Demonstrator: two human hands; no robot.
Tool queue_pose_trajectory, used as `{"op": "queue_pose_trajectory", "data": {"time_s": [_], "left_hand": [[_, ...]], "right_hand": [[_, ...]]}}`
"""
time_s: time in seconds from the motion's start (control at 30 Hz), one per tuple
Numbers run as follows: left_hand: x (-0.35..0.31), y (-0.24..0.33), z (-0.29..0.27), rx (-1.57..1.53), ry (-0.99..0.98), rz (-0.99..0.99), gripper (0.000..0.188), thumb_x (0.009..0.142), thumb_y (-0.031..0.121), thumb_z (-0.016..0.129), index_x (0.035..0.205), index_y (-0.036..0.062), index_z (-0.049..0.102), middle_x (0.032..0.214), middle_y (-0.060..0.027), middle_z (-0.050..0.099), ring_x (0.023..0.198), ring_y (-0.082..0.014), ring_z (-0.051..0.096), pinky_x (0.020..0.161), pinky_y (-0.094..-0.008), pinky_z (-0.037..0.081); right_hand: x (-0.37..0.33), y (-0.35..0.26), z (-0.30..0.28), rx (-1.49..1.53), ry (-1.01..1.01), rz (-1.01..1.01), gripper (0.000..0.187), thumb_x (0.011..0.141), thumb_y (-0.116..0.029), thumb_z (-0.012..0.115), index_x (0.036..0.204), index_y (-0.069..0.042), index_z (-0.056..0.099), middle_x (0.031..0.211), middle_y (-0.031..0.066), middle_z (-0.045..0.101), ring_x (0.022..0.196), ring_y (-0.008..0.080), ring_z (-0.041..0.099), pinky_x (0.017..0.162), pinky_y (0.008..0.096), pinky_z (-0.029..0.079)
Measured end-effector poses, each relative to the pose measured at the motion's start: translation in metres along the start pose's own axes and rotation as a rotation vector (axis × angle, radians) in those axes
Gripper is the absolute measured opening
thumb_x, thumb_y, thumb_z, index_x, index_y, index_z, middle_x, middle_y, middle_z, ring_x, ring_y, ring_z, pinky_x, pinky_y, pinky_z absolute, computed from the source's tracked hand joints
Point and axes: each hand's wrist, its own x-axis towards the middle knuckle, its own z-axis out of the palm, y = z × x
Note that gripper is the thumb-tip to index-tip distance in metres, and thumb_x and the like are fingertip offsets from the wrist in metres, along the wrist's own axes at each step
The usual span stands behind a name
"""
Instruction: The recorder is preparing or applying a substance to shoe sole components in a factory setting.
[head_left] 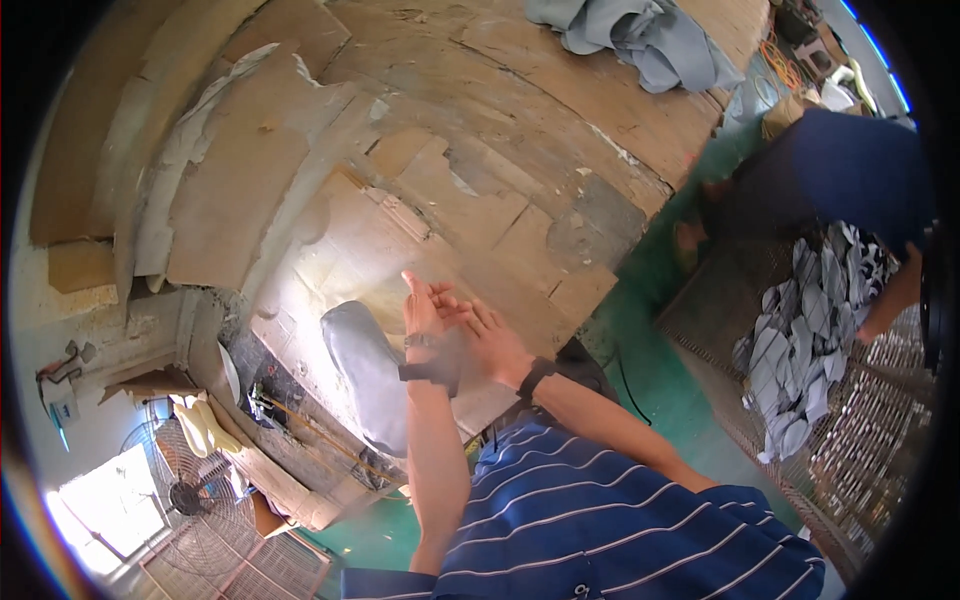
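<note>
Both hands are held together over the cardboard-covered worktable (500,130). My left hand (422,312) has its thumb or a finger stretched out and the others angled toward the right hand, with nothing seen in it. The fingers of my right hand (495,342) are extended and lie against or very near the left fingers; it holds nothing visible. Dark bands circle both wrists. Just left of my left hand lies a smooth grey rounded, elongated piece (365,370), whose exact kind I cannot tell. A bright patch of light falls around it.
Grey sheet material (640,42) is heaped at the table's far right. A co-worker in dark blue (850,170) reaches into a mesh crate of grey cut pieces (800,350) on the right. A wire fan (185,495) stands at lower left. The floor (665,370) is green.
</note>
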Motion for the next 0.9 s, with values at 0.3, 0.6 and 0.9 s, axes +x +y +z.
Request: {"op": "queue_pose_trajectory", "data": {"time_s": [0.3, 0.6, 0.9], "left_hand": [[-0.064, 0.003, -0.009, -0.710, -0.496, 0.287, 0.100, 0.093, 0.081, 0.029, 0.144, -0.0031, 0.048, 0.107, -0.0138, 0.068, 0.110, -0.0326, 0.064, 0.096, -0.0507, 0.052], [-0.127, -0.002, -0.013, -0.913, -0.457, 0.466, 0.121, 0.082, 0.091, 0.033, 0.151, -0.0093, 0.033, 0.138, -0.0236, 0.049, 0.137, -0.0365, 0.040, 0.115, -0.0557, 0.032], [-0.160, -0.007, -0.017, -0.973, -0.507, 0.599, 0.115, 0.085, 0.089, 0.030, 0.155, -0.0024, 0.033, 0.165, -0.0190, 0.024, 0.153, -0.0347, 0.020, 0.123, -0.0520, 0.017]], "right_hand": [[0.002, 0.020, -0.014, 0.035, -0.075, -0.096, 0.073, 0.079, -0.012, 0.066, 0.145, 0.005, 0.044, 0.161, 0.0208, 0.030, 0.151, 0.0370, 0.028, 0.117, 0.0513, 0.032], [0.019, 0.038, -0.079, 0.711, 0.046, 0.118, 0.036, 0.094, -0.017, 0.065, 0.121, 0.006, 0.066, 0.097, 0.0135, 0.075, 0.088, 0.0307, 0.073, 0.078, 0.0401, 0.056], [-0.006, -0.047, -0.197, 1.190, 0.206, 0.029, 0.030, 0.098, -0.016, 0.068, 0.120, 0.004, 0.067, 0.097, 0.0068, 0.072, 0.084, 0.0113, 0.066, 0.077, 0.0266, 0.053]]}}
